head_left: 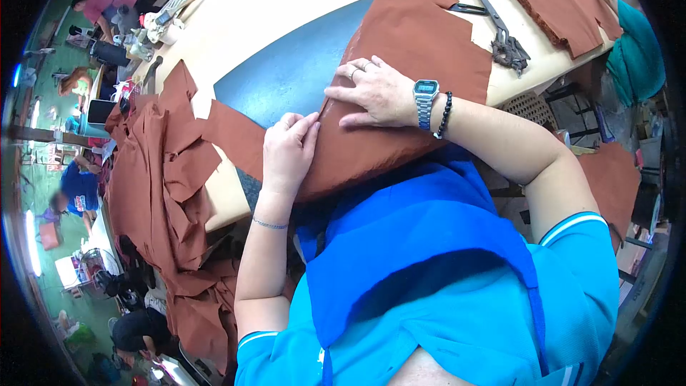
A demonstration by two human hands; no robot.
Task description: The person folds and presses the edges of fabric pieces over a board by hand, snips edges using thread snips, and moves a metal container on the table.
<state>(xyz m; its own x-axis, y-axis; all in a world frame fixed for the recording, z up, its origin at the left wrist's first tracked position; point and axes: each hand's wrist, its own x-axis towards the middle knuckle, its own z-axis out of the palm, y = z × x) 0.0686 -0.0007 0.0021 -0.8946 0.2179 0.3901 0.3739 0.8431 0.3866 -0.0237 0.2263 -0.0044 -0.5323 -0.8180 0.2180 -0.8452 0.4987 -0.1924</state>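
Note:
A rust-brown fabric piece [421,36] lies partly over a dark blue-grey board [286,57] on the table. My left hand [289,150] pinches the fabric's left edge between thumb and fingers. Just right of it, my right hand [379,93] rests flat on the cloth with fingers spread, beside a faint pale line along the edge. That wrist wears a digital watch and a dark bead bracelet. A narrow strip of the same brown cloth [232,136] extends left from under my left hand. The fabric's lower edge hangs near my blue apron [429,221].
Large scissors [500,28] with wrapped handles lie right of the fabric, near another dark handle [468,8]. Crumpled brown cloth [150,186] hangs over the table's left side. More brown pieces [550,0] lie at the upper right, by a teal sleeve [636,50]. Other people work at left.

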